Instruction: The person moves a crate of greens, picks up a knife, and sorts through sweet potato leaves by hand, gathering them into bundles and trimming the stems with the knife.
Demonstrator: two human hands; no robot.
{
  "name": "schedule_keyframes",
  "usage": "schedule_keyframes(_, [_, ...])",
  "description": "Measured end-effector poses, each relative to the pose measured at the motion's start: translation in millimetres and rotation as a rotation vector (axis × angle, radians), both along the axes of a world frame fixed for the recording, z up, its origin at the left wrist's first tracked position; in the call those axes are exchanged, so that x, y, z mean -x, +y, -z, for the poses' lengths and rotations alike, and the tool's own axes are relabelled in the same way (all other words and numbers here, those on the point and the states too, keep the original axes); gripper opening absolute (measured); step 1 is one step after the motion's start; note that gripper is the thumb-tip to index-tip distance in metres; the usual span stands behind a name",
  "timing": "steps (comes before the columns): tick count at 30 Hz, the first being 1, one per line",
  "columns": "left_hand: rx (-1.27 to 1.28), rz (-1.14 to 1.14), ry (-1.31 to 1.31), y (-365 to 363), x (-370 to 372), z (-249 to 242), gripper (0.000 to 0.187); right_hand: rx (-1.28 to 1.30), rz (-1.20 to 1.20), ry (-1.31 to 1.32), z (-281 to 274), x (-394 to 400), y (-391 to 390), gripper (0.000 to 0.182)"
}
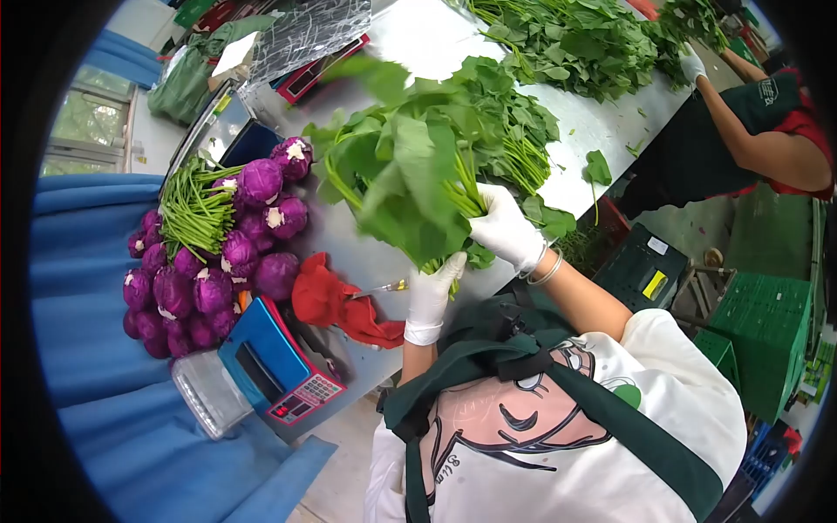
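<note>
A bunch of leafy greens [405,166] is raised over the metal table, its leaves partly smeared by motion. My right hand [508,230], in a white glove, is closed round stems on the bunch's right side. Lower down, my left hand [432,295], gloved too, grips the bunch at its bottom edge; leaves hide some of its fingertips. Just behind lies a pile of greens [523,131] with stems towards me. Beside my left wrist are a red cloth [327,296] and a small knife [384,288] resting near it.
Several purple cabbages [214,288] and a bundle of green stems [196,209] are heaped at the left. A blue-and-red scale [275,362] stands at the near left. A co-worker's gloved hand [691,64] touches a larger heap of greens [584,44]. Green crates [758,340] stand at right.
</note>
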State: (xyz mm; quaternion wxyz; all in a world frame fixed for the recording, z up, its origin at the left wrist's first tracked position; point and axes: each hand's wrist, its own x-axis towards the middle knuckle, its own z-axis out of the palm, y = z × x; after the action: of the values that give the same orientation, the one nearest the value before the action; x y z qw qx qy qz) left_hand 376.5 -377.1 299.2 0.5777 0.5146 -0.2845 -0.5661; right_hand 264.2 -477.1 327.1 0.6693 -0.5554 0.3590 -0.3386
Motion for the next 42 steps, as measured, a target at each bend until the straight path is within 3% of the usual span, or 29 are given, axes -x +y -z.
schedule_keyframes(3, [0.007,-0.115,0.044,-1,-2,4,0.024,-0.119,-0.038,0.080,-17,8,0,0.025])
schedule_keyframes(4, [0.012,-0.167,0.071,-3,-3,6,0.027,-0.117,-0.030,-0.026,-2,11,1,0.021])
schedule_keyframes(7, [0.107,-0.338,0.269,-9,2,0,0.036,-0.128,-0.072,0.019,5,24,8,0.019])
schedule_keyframes(8, [0.159,-0.310,0.266,-8,-3,4,0.046,-0.173,-0.102,-0.011,0,29,13,0.019])
schedule_keyframes(11, [0.204,-0.252,0.246,-7,-13,16,0.046,-0.211,-0.183,0.196,-11,37,22,0.019])
schedule_keyframes(12, [0.199,-0.282,0.232,-8,-9,9,0.044,-0.094,-0.176,0.144,6,38,25,0.026])
schedule_keyframes(15, [0.189,-0.455,0.095,-13,0,9,0.038,-0.150,-0.092,0.012,24,36,34,0.032])
schedule_keyframes(17, [0.043,-0.345,0.025,-9,-6,7,0.037,-0.294,-0.169,0.068,9,39,24,0.040])
schedule_keyframes(19, [-0.014,-0.261,-0.042,-8,-7,8,0.037,-0.328,-0.096,-0.046,10,26,13,0.048])
schedule_keyframes(20, [0.005,-0.235,-0.074,-10,-4,9,0.037,-0.223,0.039,-0.097,-2,18,17,0.045])
schedule_keyframes(23, [0.111,-0.191,-0.133,-13,4,14,0.040,-0.040,0.084,-0.243,-1,-7,10,0.053])
schedule_keyframes(27, [0.146,-0.176,-0.089,-12,4,7,0.043,-0.344,-0.109,-0.028,-6,3,0,0.040])
schedule_keyframes(28, [0.167,-0.191,-0.060,-12,4,8,0.043,-0.338,-0.099,-0.060,-1,7,3,0.030])
schedule_keyframes(31, [0.119,-0.293,0.060,-12,6,12,0.046,-0.268,-0.038,-0.213,2,12,17,0.028])
schedule_keyframes(35, [0.038,-0.386,0.374,-17,8,18,0.051,-0.150,-0.194,-0.089,11,20,26,0.027])
schedule_keyframes(37, [-0.015,-0.440,0.514,-14,8,36,0.048,-0.048,-0.153,-0.132,23,17,33,0.026])
schedule_keyframes(40, [-0.001,-0.368,0.429,-21,-6,43,0.037,0.123,-0.137,-0.088,9,24,38,0.025])
schedule_keyframes(42, [-0.083,-0.424,0.375,-31,-9,23,0.030,0.036,-0.134,-0.051,17,33,45,0.027])
